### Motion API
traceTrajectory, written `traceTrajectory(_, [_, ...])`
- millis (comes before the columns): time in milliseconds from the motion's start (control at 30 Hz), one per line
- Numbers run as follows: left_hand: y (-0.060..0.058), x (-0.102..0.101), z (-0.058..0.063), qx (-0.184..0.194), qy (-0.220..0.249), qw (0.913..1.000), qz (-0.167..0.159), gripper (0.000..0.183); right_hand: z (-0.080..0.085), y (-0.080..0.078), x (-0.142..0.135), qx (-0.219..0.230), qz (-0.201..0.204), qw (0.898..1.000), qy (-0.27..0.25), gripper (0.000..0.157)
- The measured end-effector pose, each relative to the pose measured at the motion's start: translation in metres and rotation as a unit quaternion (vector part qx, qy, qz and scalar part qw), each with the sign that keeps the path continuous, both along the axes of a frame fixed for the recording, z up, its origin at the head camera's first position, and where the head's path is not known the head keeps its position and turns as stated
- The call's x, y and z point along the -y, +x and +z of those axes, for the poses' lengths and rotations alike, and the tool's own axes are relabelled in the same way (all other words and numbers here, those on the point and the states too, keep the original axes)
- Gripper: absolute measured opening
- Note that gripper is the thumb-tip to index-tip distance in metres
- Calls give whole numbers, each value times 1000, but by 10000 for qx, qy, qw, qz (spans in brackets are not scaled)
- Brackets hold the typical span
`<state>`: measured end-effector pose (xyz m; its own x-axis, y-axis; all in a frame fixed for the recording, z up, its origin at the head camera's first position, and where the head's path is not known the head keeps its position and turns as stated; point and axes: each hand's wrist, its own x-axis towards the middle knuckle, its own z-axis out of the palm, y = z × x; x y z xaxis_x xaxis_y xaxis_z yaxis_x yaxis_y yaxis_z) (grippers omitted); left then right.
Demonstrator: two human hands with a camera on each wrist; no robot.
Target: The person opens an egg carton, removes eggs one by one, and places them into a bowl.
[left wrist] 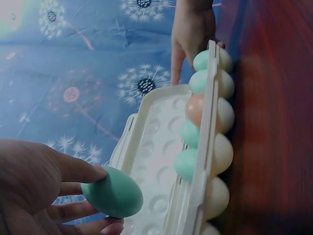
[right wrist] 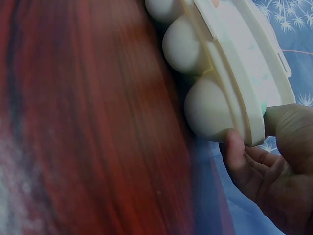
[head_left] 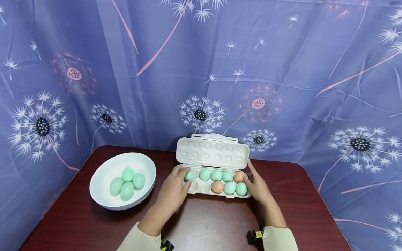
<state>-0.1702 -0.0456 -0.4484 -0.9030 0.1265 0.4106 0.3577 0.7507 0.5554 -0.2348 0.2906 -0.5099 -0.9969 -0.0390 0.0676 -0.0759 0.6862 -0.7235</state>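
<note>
A pale green egg [left wrist: 113,192] is pinched between the thumb and fingers of my left hand [head_left: 172,190], over the left end of the egg carton [head_left: 208,194]. The white plastic carton has its lid [head_left: 211,158] raised at the back. Green eggs [head_left: 229,188] and two brown eggs [head_left: 217,187] fill its middle and right cups. At the front left, two cups [head_left: 204,188] are bare. My right hand [head_left: 260,188] grips the carton's right end, with a fingertip against the underside of a rounded cup [right wrist: 208,107] in the right wrist view.
To the left stands a white bowl [head_left: 100,179] with several green eggs [head_left: 127,190] in it. Both rest on a dark red wooden table [head_left: 213,223]. Close behind the table hangs a blue curtain [head_left: 150,115] with a dandelion print.
</note>
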Motion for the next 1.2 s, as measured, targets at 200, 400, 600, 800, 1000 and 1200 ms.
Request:
traceTrajectory(200, [6, 19, 6, -22, 79, 9997, 235, 42, 0, 0, 0, 7, -13, 10000, 13, 80])
traceTrajectory(400, [11, 39, 12, 45, 126, 9992, 387, 43, -1, 1, 0, -10, -43, 10000, 11, 80])
traceTrajectory(600, [13, 61, 19, 92, 208, 9985, 502, 43, 0, 2, 2, 65, -75, 9999, -35, 80])
traceTrajectory(800, [11, 87, 26, 251, 375, 9956, 826, 43, 0, 2, 2, 13, -64, 10000, 36, 79])
traceTrajectory(1000, [11, 106, 31, 406, 171, 9928, 1114, 41, 0, 0, 1, -31, -56, 9999, 88, 79])
traceTrajectory(1200, [12, 116, 32, 759, -14, 9890, 1268, 42, -1, 0, 0, 44, -53, 10000, 35, 78])
